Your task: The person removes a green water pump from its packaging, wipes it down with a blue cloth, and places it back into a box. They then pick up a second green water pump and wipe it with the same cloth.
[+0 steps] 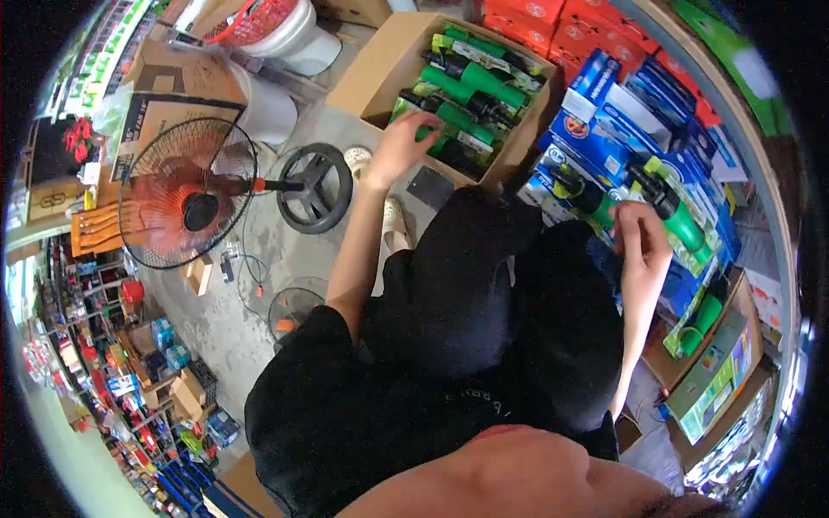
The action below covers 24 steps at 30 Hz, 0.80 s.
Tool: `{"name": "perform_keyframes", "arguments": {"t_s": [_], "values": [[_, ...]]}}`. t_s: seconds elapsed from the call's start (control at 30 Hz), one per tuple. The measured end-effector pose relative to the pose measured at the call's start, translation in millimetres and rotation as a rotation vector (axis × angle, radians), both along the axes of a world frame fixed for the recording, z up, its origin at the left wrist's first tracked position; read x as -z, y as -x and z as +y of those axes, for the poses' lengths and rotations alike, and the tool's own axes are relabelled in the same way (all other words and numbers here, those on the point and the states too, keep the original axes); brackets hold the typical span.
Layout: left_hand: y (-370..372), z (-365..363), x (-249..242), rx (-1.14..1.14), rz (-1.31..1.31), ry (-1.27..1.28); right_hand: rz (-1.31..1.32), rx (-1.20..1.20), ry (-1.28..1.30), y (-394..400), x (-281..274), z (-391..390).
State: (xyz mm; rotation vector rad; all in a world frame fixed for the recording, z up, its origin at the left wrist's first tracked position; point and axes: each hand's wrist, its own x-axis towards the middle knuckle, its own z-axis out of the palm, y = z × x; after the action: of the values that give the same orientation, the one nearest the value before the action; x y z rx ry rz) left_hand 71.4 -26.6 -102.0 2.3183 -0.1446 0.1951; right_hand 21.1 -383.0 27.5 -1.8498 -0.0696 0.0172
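Observation:
An open cardboard box (367,76) at the top centre holds several green and black tools (471,78) in clear packaging. My left hand (404,148) reaches over the box's near left side, its fingers curled round a green part of a packaged item. On the right, my right hand (641,231) is at a green and black tool (590,200), with its fingers bent together against the green end. Just beyond that hand, another green tool (678,216) lies on blue boxes (587,138).
A standing fan (200,211) with a round black base (314,188) is on the left. Orange-red boxes (596,34) are stacked at the top right. A cardboard box (743,345) stands at the lower right, and crowded shelves (95,345) line the left.

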Motion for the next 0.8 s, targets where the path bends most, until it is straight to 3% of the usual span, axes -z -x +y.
{"name": "perform_keyframes", "arguments": {"t_s": [0.1, 0.17, 0.3, 0.37, 0.47, 0.7, 0.77, 0.8], "values": [[-11, 13, 21, 0.111, 0.105, -0.162, -0.028, -0.070, 0.000, -28, -20, 27], [-24, 19, 33, 0.341, 0.284, -0.365, -0.093, -0.135, 0.015, -48, -37, 46], [-45, 0, 38, 0.336, 0.450, -0.510, -0.127, -0.212, -0.010, -77, -65, 96], [-54, -7, 45, 0.310, 0.497, -0.711, -0.257, -0.237, -0.058, -86, -59, 110], [-52, -10, 28, 0.386, 0.484, -0.763, -0.196, -0.243, -0.026, -76, -46, 117], [-52, -12, 47, 0.400, 0.316, -0.754, -0.100, -0.219, -0.151, -87, -19, 115], [-52, 1, 54, 0.471, 0.334, -0.352, -0.038, -0.264, -0.107, -88, -18, 113], [-53, 2, 45, 0.502, 0.343, -0.311, -0.019, -0.278, -0.096, -86, -19, 112]]}}
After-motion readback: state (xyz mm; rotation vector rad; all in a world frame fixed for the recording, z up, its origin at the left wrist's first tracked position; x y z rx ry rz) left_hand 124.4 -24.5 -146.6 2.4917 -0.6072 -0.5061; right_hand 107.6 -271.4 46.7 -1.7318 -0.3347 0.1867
